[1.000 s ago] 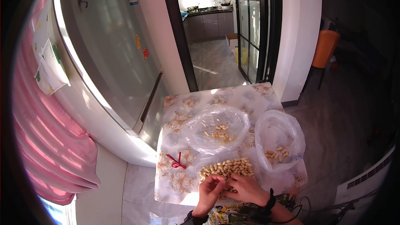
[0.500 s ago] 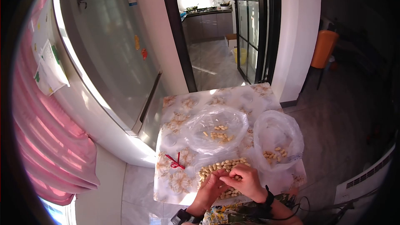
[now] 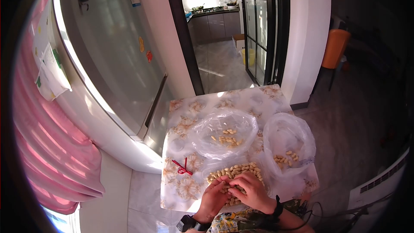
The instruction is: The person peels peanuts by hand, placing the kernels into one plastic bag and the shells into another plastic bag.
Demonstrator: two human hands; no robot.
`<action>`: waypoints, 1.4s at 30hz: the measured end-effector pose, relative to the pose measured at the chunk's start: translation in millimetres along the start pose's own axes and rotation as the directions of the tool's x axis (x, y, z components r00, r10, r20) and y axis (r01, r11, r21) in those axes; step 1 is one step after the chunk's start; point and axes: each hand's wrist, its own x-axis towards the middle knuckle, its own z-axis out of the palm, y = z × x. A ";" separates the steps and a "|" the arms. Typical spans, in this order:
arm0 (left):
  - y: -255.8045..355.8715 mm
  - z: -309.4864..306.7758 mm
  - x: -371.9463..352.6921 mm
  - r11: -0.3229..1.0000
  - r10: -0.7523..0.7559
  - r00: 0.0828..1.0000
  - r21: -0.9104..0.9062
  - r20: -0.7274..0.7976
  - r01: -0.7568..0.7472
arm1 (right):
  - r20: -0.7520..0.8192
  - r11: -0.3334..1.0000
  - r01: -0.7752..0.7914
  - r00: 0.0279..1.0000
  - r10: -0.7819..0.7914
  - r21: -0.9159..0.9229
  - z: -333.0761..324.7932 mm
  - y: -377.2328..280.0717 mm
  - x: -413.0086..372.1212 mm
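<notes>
Unshelled peanuts (image 3: 236, 169) fill a clear plastic container at the front of the table. My left hand (image 3: 216, 195) and my right hand (image 3: 251, 192) meet just above them, fingertips closed together. They appear to pinch a peanut between them, mostly covered by the fingers. A clear plastic bag (image 3: 202, 143) lies open beyond the container, with several peanuts at its bottom. To the right, another open plastic bag (image 3: 288, 126) holds a smaller heap of peanuts.
A red tie (image 3: 183, 167) lies on the flowered tablecloth (image 3: 179, 190) left of the container. The refrigerator (image 3: 112, 56) stands at the left. Behind the table, a doorway leads to a kitchen; an orange chair (image 3: 336, 48) is at the right.
My right hand has turned slightly and its fingers have lowered, so more peanuts show behind it. My left fingers have shifted a little. The bags have stayed in place.
</notes>
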 end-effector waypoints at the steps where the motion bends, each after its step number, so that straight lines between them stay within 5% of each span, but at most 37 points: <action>1: -0.1 7.8 -1.6 0.997 0.053 0.997 0.059 -0.064 -0.049 | 0.017 1.000 -0.018 1.000 0.018 0.009 -0.9 3.0 -4.2; 11: -11.0 19.7 -6.2 0.888 0.137 0.980 0.457 -0.147 -0.056 | 0.003 0.982 -0.159 0.987 0.159 0.105 -0.8 6.4 -15.5; 13: -12.2 12.0 -4.9 0.837 0.098 0.994 0.544 -0.044 -0.058 | -0.017 0.969 -0.189 0.981 0.194 0.157 0.9 8.2 -16.8; 19: -13.1 16.5 -4.4 0.830 0.080 0.997 0.553 0.008 -0.071 | 0.066 0.979 -0.145 0.988 0.137 0.143 -9.5 3.3 -11.0; 29: -9.1 30.5 -6.7 0.833 0.052 0.999 0.552 -0.011 -0.037 | -0.027 0.975 -0.152 0.987 0.158 0.165 -4.0 10.3 -19.4; 35: -5.3 42.8 -9.0 0.827 0.030 0.992 0.560 -0.126 0.046 | 0.005 0.976 -0.178 0.984 0.179 0.125 -3.9 10.4 -19.0; 42: -6.8 32.5 -7.3 0.843 0.049 0.998 0.537 -0.039 -0.021 | -0.040 0.959 -0.216 0.973 0.227 0.182 -3.8 7.9 -20.5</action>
